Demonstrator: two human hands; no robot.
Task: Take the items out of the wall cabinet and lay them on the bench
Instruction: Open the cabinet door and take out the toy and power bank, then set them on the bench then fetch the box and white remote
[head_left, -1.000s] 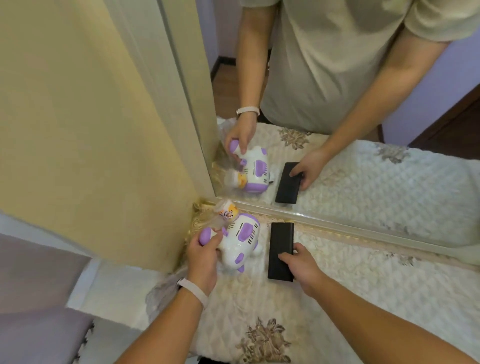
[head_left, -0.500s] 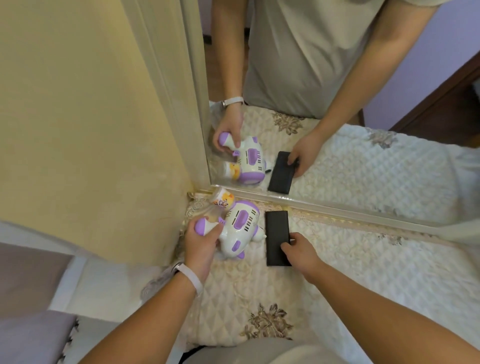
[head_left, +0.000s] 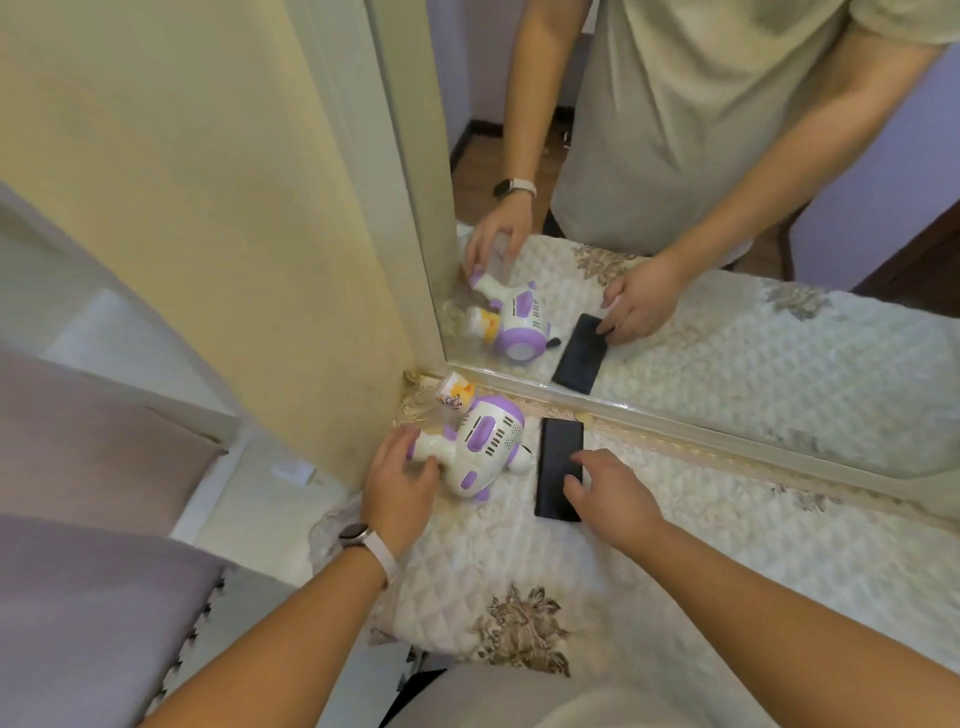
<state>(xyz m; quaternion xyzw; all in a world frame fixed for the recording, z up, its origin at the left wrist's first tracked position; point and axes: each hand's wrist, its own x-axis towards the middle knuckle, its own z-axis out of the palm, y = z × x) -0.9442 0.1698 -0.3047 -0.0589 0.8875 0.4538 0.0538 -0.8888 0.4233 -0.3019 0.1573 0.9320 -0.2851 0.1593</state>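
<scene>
1. In the far left corner of the quilted bench cover (head_left: 675, 561), where the yellow wall panel (head_left: 218, 208) meets the mirror (head_left: 727, 364), a white-and-purple toy hair dryer (head_left: 480, 447) lies on its side; a flat black phone-like slab (head_left: 558, 467) lies just right of it.
2. The left hand (head_left: 397, 488) is spread loosely around the dryer's handle, fingers curved and open rather than clamped. The right hand (head_left: 608, 493) hovers over the slab's near end, fingers relaxed and apart, holding nothing.
3. The dryer looks like hollow hard plastic: probably light, stiff, and smooth enough to slip. The narrow handle is the natural grip.
4. The slab seems thin, rigid and slick; lying flush on the soft quilt, it would need pinching by its long edges.
5. A small printed cup-like piece (head_left: 453, 393) sits at the dryer's far end; whether it is attached is unclear.
6. The wall cabinet is out of view, so what remains inside cannot be judged.
</scene>
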